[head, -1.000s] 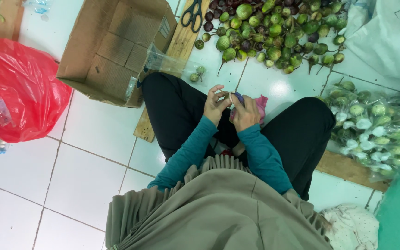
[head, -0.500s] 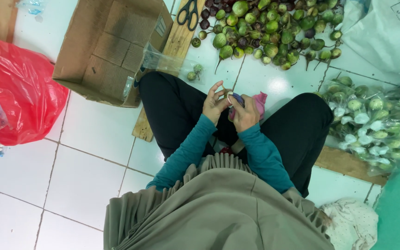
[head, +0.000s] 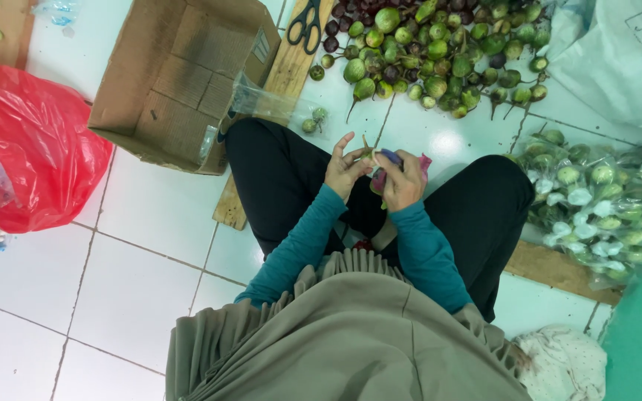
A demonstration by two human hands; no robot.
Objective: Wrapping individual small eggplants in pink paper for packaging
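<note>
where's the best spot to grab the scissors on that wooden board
Probably by the black loop handles of the scissors, coming from the near side: the handles point toward the person and lie flat on the wooden board, while the blades point away, partly out of frame.

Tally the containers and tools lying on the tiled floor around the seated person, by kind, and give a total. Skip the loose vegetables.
Brown cardboard box: 1
Red plastic bag: 1
Black-handled scissors: 1
White plastic sack: 1
Clear plastic bags of packed green vegetables: several in a heap, too overlapped to count
Total that can be counted: 4
</note>
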